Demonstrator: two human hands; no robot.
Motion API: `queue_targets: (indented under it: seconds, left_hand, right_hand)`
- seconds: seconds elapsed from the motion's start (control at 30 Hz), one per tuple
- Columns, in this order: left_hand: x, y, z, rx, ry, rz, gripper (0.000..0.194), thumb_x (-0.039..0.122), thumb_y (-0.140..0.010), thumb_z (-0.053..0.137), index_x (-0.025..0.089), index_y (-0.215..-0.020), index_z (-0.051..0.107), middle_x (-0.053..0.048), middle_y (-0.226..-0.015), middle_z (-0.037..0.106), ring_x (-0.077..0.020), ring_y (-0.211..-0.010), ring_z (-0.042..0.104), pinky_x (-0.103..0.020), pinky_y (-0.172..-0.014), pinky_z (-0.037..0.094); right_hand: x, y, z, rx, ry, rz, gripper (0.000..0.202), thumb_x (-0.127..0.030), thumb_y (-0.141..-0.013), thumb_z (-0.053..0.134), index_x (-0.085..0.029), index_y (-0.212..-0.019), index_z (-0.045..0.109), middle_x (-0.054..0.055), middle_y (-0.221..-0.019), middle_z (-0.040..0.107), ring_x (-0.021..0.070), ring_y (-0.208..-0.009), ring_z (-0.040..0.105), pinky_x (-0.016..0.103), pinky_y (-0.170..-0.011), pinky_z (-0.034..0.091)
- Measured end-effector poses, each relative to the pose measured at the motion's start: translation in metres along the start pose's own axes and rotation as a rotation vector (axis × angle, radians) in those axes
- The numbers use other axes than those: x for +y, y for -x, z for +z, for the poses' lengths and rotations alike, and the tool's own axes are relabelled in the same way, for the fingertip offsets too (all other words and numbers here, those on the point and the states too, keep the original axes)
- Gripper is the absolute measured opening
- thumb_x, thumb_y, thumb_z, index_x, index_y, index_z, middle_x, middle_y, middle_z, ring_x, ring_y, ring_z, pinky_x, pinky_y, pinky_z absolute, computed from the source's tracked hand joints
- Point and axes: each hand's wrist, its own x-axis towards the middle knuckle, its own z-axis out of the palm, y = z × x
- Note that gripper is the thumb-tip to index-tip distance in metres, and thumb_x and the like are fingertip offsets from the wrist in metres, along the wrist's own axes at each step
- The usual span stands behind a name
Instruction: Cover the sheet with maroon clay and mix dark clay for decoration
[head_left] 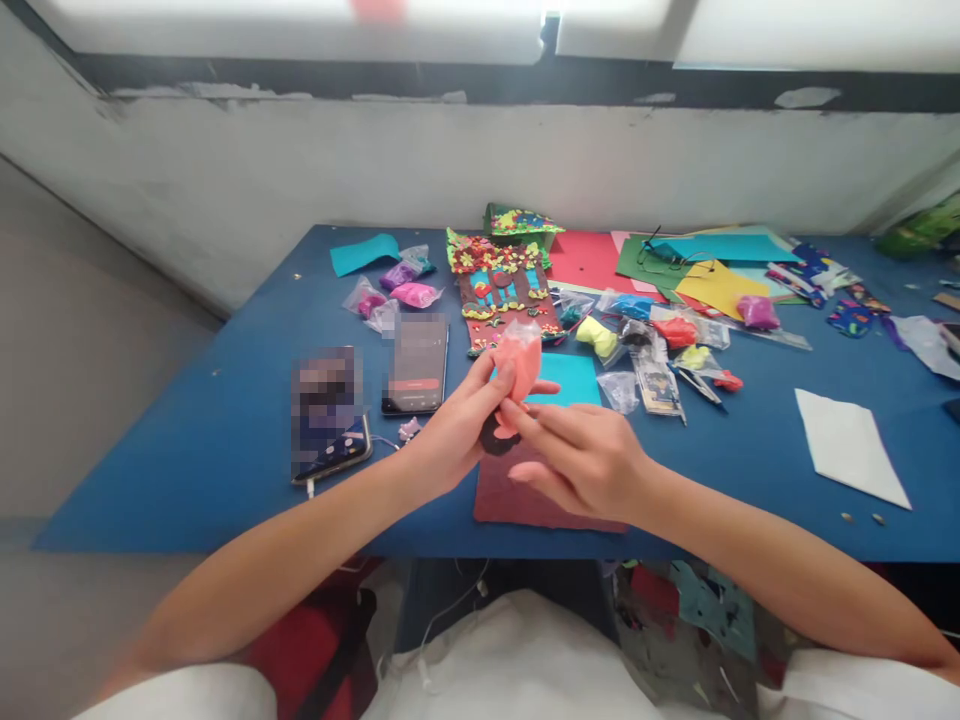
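My left hand (466,412) is closed round a small plastic bag of coral-coloured modelling clay (527,355), thumb in front and fingers behind, above the table's middle. A little of the coral clay shows below the thumb. Fingers of my right hand (592,455) are stretched out, their tips touching the clay's lower end, while the thumb is held apart below. Beneath the left hand is a dark, rounded piece (496,438), partly hidden. Under both hands lies a dark red sheet (547,500), with a bright blue sheet (574,378) behind it.
Two phones, one upright-facing (416,365) and one cabled (330,420), lie left on the blue table (225,400). Behind my hands is a decorated clay picture (504,285). Bagged clay (598,338), coloured sheets, glasses (667,260) and white paper (853,447) lie right.
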Motion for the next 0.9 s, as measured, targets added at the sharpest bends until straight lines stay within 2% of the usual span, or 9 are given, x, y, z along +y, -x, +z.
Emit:
queue_targets:
  seconds: [0.1,0.17,0.3,0.37,0.43,0.57,0.7,0.8,0.9]
  left_hand:
    - [0.006,0.002,-0.001,-0.063,-0.045,0.026,0.044,0.056,-0.077,0.072,0.022,-0.097,0.052,0.001,-0.081,0.068,-0.0127,-0.066,0.066,-0.019,-0.053,0.046]
    - [0.007,0.003,-0.001,-0.079,-0.079,0.020,0.044,0.058,-0.077,0.071,0.020,-0.087,0.051,0.002,-0.071,0.065,-0.0108,-0.058,0.062,-0.019,-0.051,0.044]
    - [0.004,0.002,-0.003,-0.167,-0.138,-0.057,0.041,0.058,-0.081,0.067,0.019,-0.086,0.053,0.003,-0.058,0.060,-0.0080,-0.048,0.054,-0.018,-0.048,0.042]
    - [0.003,0.001,-0.004,-0.203,-0.145,-0.090,0.040,0.056,-0.081,0.068,0.019,-0.086,0.054,0.005,-0.057,0.056,-0.0069,-0.046,0.051,-0.018,-0.046,0.038]
    - [0.002,0.001,-0.005,-0.222,-0.124,-0.108,0.038,0.053,-0.081,0.069,0.019,-0.085,0.053,0.006,-0.055,0.051,-0.0060,-0.043,0.046,-0.018,-0.044,0.035]
    - [0.005,0.002,-0.006,-0.313,-0.005,-0.129,0.033,0.043,-0.075,0.071,0.019,-0.092,0.055,0.003,-0.059,0.054,-0.0100,-0.049,0.049,-0.022,-0.047,0.038]
    - [0.010,0.005,-0.008,-0.316,0.141,-0.070,0.050,0.029,-0.061,0.071,0.019,-0.108,0.056,-0.002,-0.075,0.060,-0.0163,-0.066,0.058,-0.027,-0.056,0.047]
    - [0.010,0.004,-0.008,-0.248,0.027,0.038,0.051,0.041,-0.070,0.074,0.020,-0.110,0.053,-0.003,-0.081,0.063,-0.0165,-0.067,0.061,-0.024,-0.050,0.046]
    - [0.005,0.001,-0.007,-0.163,-0.151,0.131,0.048,0.053,-0.080,0.068,0.021,-0.109,0.047,0.000,-0.073,0.063,-0.0115,-0.052,0.057,-0.020,-0.041,0.040]
  right_hand:
    - [0.010,0.001,-0.014,0.170,-0.218,0.277,0.038,-0.029,-0.104,0.030,-0.020,-0.132,0.053,-0.002,-0.063,0.054,0.0110,-0.049,0.048,0.024,-0.046,0.043]
    - [0.017,0.001,-0.020,0.225,-0.257,0.420,0.035,-0.027,-0.101,0.039,-0.027,-0.135,0.050,-0.002,-0.068,0.051,0.0112,-0.052,0.046,0.024,-0.047,0.043]
    - [0.027,-0.001,-0.022,0.077,-0.382,0.461,0.034,-0.034,-0.097,0.050,-0.024,-0.129,0.053,0.004,-0.086,0.057,0.0134,-0.070,0.055,0.025,-0.055,0.049]
    - [0.028,-0.002,-0.022,-0.004,-0.522,0.533,0.029,-0.037,-0.098,0.049,-0.022,-0.121,0.056,0.003,-0.083,0.059,0.0124,-0.070,0.057,0.024,-0.056,0.050]
    - [0.027,-0.003,-0.021,-0.024,-0.638,0.609,0.025,-0.040,-0.096,0.053,-0.021,-0.111,0.058,0.001,-0.077,0.059,0.0108,-0.065,0.056,0.023,-0.055,0.050]
    - [0.027,-0.005,-0.020,0.088,-0.768,0.685,0.022,-0.043,-0.090,0.062,-0.022,-0.095,0.055,-0.005,-0.067,0.052,0.0072,-0.053,0.048,0.020,-0.045,0.042]
    - [0.029,-0.005,-0.021,0.238,-0.789,0.687,0.022,-0.041,-0.088,0.065,-0.023,-0.087,0.053,-0.006,-0.067,0.047,0.0058,-0.048,0.045,0.019,-0.040,0.036]
    - [0.029,-0.004,-0.021,0.301,-0.810,0.684,0.023,-0.042,-0.089,0.063,-0.023,-0.084,0.052,-0.007,-0.062,0.046,0.0064,-0.044,0.043,0.019,-0.039,0.035]
    - [0.029,-0.002,-0.021,0.316,-0.821,0.690,0.025,-0.045,-0.089,0.063,-0.023,-0.084,0.052,-0.007,-0.060,0.047,0.0069,-0.044,0.044,0.019,-0.039,0.036]
